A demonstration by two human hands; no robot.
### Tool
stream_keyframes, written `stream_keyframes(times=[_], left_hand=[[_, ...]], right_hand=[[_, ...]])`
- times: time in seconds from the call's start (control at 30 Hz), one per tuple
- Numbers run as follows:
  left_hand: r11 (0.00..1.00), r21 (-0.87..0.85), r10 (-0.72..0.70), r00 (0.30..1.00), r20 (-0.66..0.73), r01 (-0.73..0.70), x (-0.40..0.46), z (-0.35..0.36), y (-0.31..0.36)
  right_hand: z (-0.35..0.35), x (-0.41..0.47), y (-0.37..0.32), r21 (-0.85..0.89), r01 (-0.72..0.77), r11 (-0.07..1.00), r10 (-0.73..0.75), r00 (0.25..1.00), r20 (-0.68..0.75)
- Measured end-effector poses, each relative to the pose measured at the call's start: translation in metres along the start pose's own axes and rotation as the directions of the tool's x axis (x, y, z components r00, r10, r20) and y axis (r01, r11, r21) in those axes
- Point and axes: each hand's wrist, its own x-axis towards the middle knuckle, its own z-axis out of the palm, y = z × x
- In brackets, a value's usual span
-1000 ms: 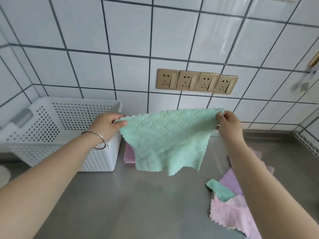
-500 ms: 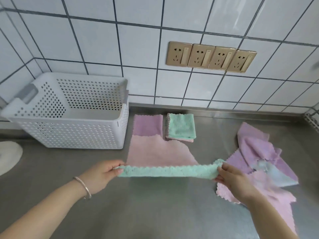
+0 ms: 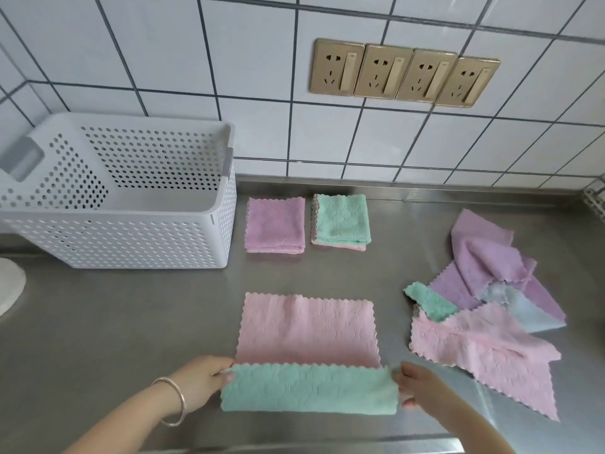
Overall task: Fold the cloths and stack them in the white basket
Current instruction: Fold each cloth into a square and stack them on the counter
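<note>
A green cloth (image 3: 309,388), doubled over into a long strip, lies near the counter's front edge. My left hand (image 3: 199,381) pinches its left end and my right hand (image 3: 414,386) pinches its right end. Just behind it a pink cloth (image 3: 307,327) lies flat, its near edge touching the green strip. The white perforated basket (image 3: 131,237) stands at the back left with nothing visible inside. Right of the basket sit two folded piles: a purple one (image 3: 275,224) and a green-topped one (image 3: 342,219) with pink under it.
A loose heap of unfolded cloths (image 3: 491,319), pink, purple, green and pale blue, lies at the right on the steel counter (image 3: 114,329). A row of gold wall sockets (image 3: 404,73) is on the tiled wall. A white round object (image 3: 8,286) shows at the left edge.
The green cloth was held up spread in the air, then came down towards the counter. It now lies folded in half near the front edge, both hands still on its ends.
</note>
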Motion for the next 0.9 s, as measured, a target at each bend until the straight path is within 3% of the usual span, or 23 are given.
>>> stream_keyframes(times=[0.33, 0.63, 0.9], left_hand=[[0.955, -0.297, -0.082, 0.975, -0.207, 0.017, 0.056, -0.042, 0.040], [0.964, -0.213, -0.213, 0.939, -0.270, 0.157, 0.089, -0.041, 0.036], [0.959, -0.102, -0.283, 0.911, -0.299, 0.264, 0.108, -0.037, 0.025]], right_hand=[[0.007, 0.049, -0.049, 0.061, 0.123, 0.991, -0.102, 0.955, -0.277], [0.005, 0.070, -0.051, -0.088, 0.109, 0.990, -0.135, 0.909, -0.395], [0.007, 0.078, -0.057, -0.078, 0.087, 0.993, -0.113, 0.881, -0.459]])
